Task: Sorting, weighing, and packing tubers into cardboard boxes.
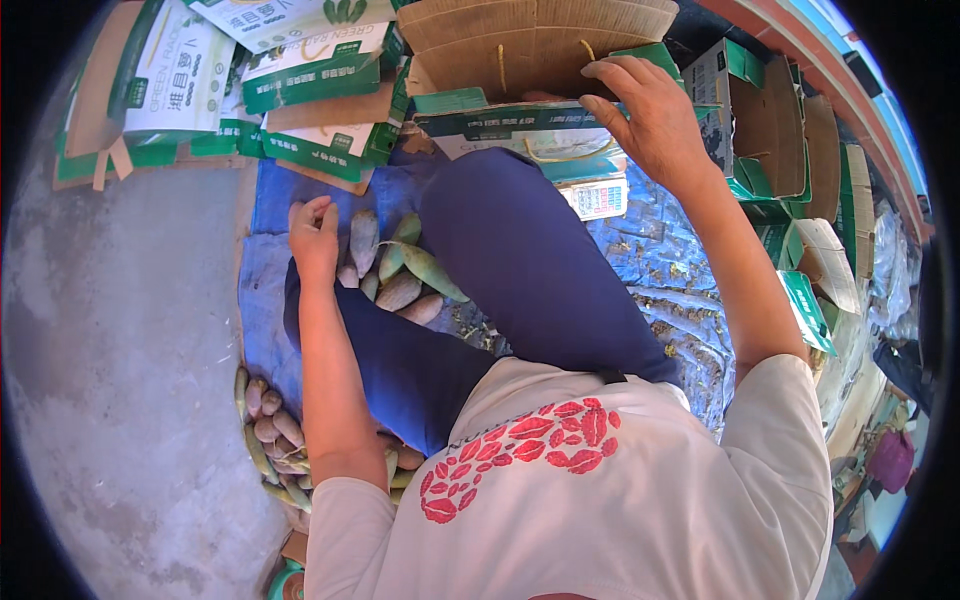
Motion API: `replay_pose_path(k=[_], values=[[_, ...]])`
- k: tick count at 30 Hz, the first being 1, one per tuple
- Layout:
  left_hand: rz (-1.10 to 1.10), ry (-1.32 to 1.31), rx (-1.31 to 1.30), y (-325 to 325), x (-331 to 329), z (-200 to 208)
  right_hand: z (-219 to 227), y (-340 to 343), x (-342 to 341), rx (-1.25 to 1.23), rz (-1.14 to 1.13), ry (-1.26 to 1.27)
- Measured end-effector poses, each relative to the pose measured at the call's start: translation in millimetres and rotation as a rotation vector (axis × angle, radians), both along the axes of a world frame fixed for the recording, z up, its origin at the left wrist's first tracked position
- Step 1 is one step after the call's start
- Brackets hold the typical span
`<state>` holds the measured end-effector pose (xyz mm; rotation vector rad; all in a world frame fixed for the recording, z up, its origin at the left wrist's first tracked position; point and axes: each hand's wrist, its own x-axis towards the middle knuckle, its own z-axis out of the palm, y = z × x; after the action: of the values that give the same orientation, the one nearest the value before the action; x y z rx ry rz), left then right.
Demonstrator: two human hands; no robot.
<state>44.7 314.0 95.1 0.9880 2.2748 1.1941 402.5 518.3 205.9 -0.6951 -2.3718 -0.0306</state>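
Observation:
My right hand (650, 118) is over the right end of an open green-and-white carton (470, 120). Its fingers are stretched and apart, with the fingertips near a yellow cord handle (587, 50) and the thumb by the carton's near wall. To the left, my left hand (314, 238) hovers beside my bent knee with loosely curled fingers and nothing visible in them. Just right of it lies a pile of long green radishes (433, 270) and brownish-pink roots (400, 291), partly hidden by my legs. Most of the carton's inside is hidden from view.
Several printed cartons (180, 75) are heaped at the far left, and more open cartons (770, 120) line the right. A blue tarp (268, 270) lies under me, beside grey concrete floor (120, 380). Another root pile (268, 425) sits by my left elbow.

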Motion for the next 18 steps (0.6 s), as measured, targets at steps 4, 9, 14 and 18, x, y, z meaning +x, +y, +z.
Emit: replay_pose_path(k=[4,9,14,18], values=[[0.07,-0.027,0.028,-8.4,2.7,11.3,-21.0,6.4,-6.8,-0.033,-0.001,-0.057],[0.145,0.02,0.275,-26.2,19.8,43.9,-29.3,14.0,-9.8,-0.009,0.032,-0.032],[0.164,0.235,0.356,-49.0,64.1,120.0,-33.9,7.4,-2.3,-0.095,0.048,-0.019],[0.201,0.387,0.394,-61.4,92.7,180.6,-28.6,3.0,4.9,-0.018,0.14,0.178]])
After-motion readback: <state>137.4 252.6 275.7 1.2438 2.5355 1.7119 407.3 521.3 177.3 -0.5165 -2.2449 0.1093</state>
